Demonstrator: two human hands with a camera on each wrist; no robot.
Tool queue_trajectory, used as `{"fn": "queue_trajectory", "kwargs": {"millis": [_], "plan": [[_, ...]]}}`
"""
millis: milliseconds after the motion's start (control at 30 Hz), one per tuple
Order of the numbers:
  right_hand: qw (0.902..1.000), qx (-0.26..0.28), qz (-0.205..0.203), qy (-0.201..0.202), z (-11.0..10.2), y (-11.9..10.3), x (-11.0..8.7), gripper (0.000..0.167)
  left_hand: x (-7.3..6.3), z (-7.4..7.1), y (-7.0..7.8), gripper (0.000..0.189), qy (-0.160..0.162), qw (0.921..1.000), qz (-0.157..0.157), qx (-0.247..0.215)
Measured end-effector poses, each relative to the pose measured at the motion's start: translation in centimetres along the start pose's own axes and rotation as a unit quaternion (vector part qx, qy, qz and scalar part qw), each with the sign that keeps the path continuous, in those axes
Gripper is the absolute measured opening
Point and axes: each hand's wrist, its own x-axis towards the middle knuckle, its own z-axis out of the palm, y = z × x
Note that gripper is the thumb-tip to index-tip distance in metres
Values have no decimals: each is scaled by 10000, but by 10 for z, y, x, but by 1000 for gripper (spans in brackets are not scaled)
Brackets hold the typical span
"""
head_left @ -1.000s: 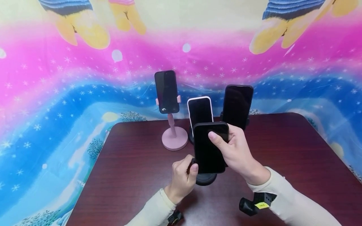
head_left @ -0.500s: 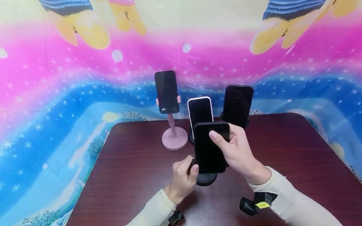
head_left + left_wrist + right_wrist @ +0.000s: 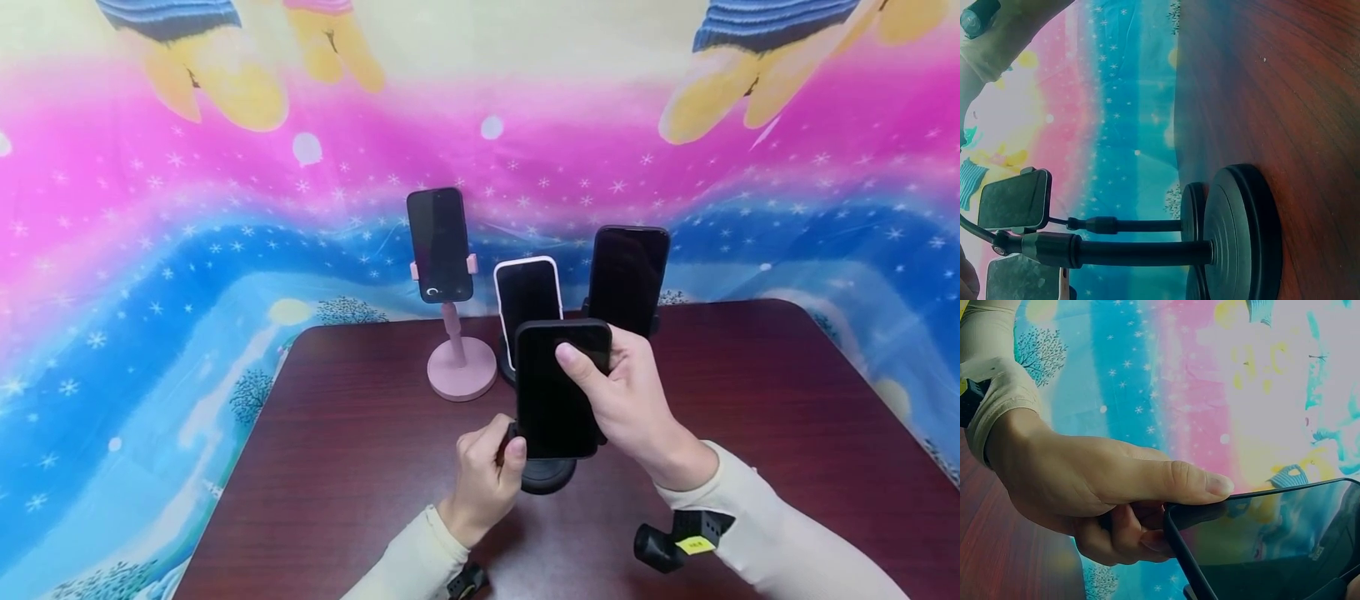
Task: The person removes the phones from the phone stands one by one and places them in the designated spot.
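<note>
Dark reddish-brown wood grain covers the desk (image 3: 315, 467), whose far corners are rounded and whose near part carries a pale sheen. Behind it and along both sides hangs a printed backdrop (image 3: 337, 192) of creased cloth: cream at the top, then magenta, then deep and pale blue, scattered with white snowflakes, small trees low down, and yellow rounded shapes beneath blue-striped bands above. At the far left of the desk, a pink stand (image 3: 462, 371) with a round base holds a dark-screened phone (image 3: 440, 243) upright. To its right is a white-edged phone (image 3: 528, 292), partly hidden, and farther right a taller black phone (image 3: 630, 279), tilted slightly. Nearest of all, the black-cased phone (image 3: 558, 417) is raised over the middle of the desk, above a round black base (image 3: 547, 482) resting on the wood. The right hand (image 3: 633, 400) grips its right side, thumb across the dark screen and fingers behind. At the lower left edge, the left hand (image 3: 483, 475) has curled fingers and thumb pinching a small dark holder (image 3: 512, 429). Both arms wear cream sleeves (image 3: 780, 533), and a black camera (image 3: 660, 548) with a yellow label sits at the right wrist.
</note>
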Motion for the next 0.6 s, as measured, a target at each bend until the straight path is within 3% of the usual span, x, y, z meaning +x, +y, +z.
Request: {"fn": "queue_trajectory", "kwargs": {"millis": [600], "plan": [[9994, 118, 29, 313, 1, -2, 4, 27, -3, 4, 1, 48, 45, 9999, -47, -86]]}}
